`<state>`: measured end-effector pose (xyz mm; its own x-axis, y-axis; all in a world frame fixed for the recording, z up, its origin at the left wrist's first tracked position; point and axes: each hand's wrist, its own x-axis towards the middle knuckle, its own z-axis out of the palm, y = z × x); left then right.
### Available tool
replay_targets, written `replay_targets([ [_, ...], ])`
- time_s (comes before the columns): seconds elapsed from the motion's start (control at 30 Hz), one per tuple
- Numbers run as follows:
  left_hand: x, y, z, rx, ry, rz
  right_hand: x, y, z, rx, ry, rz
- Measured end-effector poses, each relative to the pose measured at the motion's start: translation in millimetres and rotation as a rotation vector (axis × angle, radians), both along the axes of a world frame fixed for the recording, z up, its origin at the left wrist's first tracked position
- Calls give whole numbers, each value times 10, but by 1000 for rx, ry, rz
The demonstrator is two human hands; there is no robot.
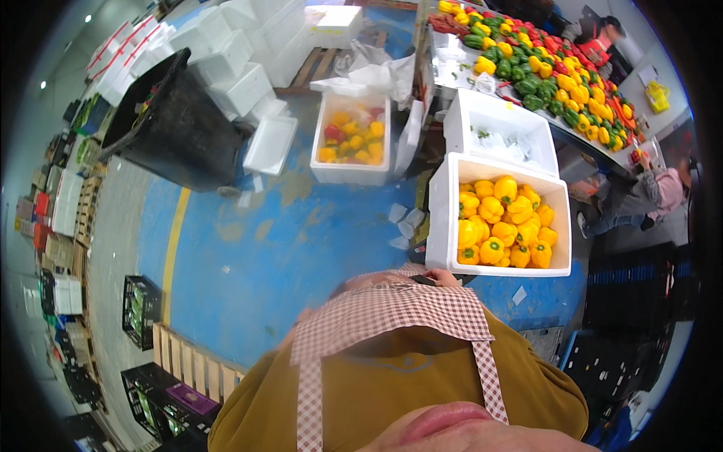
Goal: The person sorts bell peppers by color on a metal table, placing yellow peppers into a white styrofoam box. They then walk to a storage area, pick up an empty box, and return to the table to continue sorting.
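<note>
Beyond the checked apron's bib, part of my right hand shows at waist height, by a small black thing; whether it grips that is unclear. Blurred skin, apparently my left hand, lies behind the apron's edge, mostly hidden. Just ahead of my right hand stands a white foam box full of yellow bell peppers. Behind it, another foam box holds clear plastic or foam wrapping. A third foam box on the floor holds yellow and red peppers under thin film.
A sorting table bears red, green and yellow peppers; one person stands at its right end, another behind it. Left are a black bin, a foam lid, stacked foam boxes, a wooden pallet and black crates.
</note>
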<state>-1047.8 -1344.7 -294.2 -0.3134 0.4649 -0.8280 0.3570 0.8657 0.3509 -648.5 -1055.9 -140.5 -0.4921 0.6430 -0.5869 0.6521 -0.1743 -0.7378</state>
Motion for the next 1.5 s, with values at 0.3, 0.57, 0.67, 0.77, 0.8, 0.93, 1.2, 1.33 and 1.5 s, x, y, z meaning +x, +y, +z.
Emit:
replay_targets([
  [0.3,-71,-1349,-416,-268,43,-186,-910,529,-149,178,21,415],
  [0.57,-371,-635,-433,-59,-43,196,-1895,1278,-296,90,-32,568],
  [0.67,-498,-100,-29,-31,105,-101,-2088,1742,-605,119,-131,589],
  [0.77,-772,388,524,31,-39,824,-2246,2213,-1036,-44,-286,631],
  [0.8,-804,530,671,182,18,1024,-2245,2367,-1162,-32,-321,698],
  [0.93,-982,693,1114,313,71,1182,-2510,3141,-1478,512,-586,1737],
  [1.2,-1019,-523,1104,-297,-84,1349,-4905,3713,-1685,237,-347,592],
  [1.33,-938,-1370,386,-411,-159,1033,-6382,2996,-1629,-69,-206,389],
  [1.5,-1832,-2183,126,-285,-155,790,-7368,1624,-1798,-13,-99,628],
])
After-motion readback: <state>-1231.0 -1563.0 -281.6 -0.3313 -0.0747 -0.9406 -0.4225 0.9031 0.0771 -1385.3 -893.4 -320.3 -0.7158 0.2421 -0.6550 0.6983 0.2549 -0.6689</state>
